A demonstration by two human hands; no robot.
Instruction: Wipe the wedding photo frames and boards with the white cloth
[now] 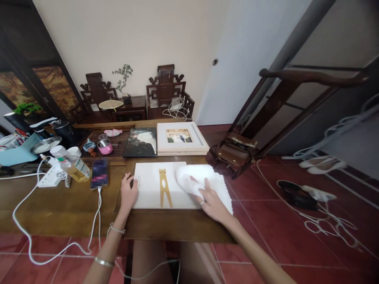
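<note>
Fluffy cloth, smooth wooden table

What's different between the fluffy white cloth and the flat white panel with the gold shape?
The white cloth looks soft and rumpled, while the white panel lies flat with straight edges. The cloth is plain; the panel bears a gold shape. The right hand is on the cloth, whereas the left hand is at the panel's left edge. Both are whitish.

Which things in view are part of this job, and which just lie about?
In use:
white cloth, under the right hand
white panel, with the left hand at its edge

Lying about:
phone
bottle
pink cup
power strip
white shoes
</note>
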